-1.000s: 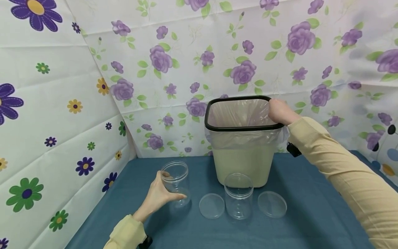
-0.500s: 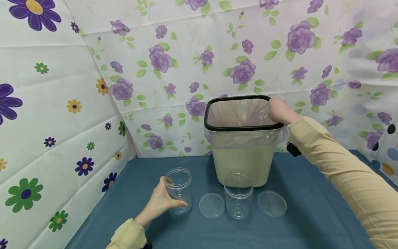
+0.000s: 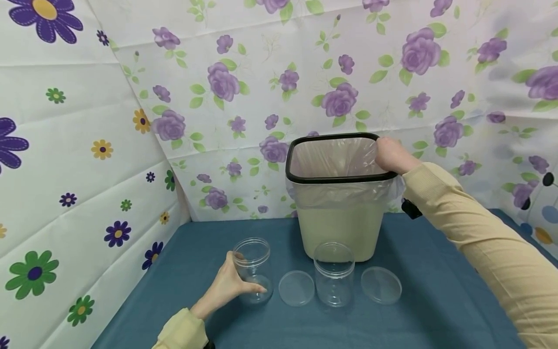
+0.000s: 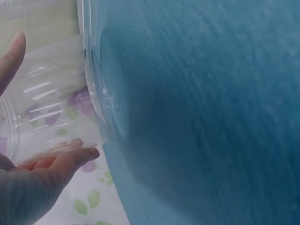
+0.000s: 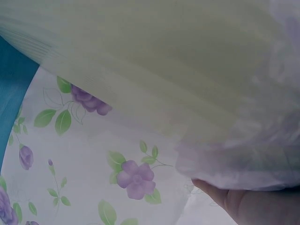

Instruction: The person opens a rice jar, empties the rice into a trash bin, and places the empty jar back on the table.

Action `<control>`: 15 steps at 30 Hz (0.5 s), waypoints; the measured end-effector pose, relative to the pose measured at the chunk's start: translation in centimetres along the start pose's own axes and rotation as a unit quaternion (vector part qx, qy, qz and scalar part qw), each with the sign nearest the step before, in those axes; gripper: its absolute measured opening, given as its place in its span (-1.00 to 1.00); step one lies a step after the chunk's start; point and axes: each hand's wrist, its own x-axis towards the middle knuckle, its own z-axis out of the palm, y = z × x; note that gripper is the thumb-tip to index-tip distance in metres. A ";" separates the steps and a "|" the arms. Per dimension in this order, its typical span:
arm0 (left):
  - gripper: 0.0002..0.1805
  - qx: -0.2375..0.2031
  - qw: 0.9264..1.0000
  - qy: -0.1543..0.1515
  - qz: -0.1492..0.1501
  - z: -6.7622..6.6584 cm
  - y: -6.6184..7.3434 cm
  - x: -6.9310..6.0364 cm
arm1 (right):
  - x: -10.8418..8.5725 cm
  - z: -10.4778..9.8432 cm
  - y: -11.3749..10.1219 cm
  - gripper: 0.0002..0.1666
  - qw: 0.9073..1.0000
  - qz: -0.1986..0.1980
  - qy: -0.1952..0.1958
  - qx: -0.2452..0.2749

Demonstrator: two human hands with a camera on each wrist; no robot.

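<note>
My left hand holds a clear plastic jar from its left side, thumb across the near face and fingers behind. The jar is upright and lidless, and its base meets the blue cloth in the left wrist view, where the fingers curve along its wall. My right hand grips the black rim of a pale green trash bin at its right side. A clear bag lines the bin and folds over the outside; its overhang hides part of that hand in the right wrist view.
A second clear jar, open at the top, stands before the bin. One clear round lid lies flat between the jars, another lid to the right. Blue cloth covers the table; flowered sheets hang behind and at the sides.
My left hand has lowered the jar and brought it slightly right, closer to the left lid. The right hand stays at the bin's rim, and the bin has not moved.
</note>
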 end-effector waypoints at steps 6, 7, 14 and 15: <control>-0.05 -0.019 0.999 -0.034 -0.009 -0.4 -0.1 -0.3 | -0.1 0.0 0.0 -0.67 1.000 -0.004 -0.002 0.001; -0.04 -0.016 0.999 -0.038 -0.006 -0.5 -0.1 -0.3 | -0.2 -0.1 0.0 -0.67 1.000 -0.005 -0.002 0.004; -0.03 0.001 0.999 -0.039 0.008 -0.8 -0.1 -0.2 | -0.2 -0.2 0.0 -0.64 1.000 -0.003 -0.001 0.002; -0.03 -0.002 0.999 -0.039 0.006 -0.8 -0.1 -0.2 | -0.2 -0.2 0.0 -0.63 1.000 -0.002 -0.003 0.003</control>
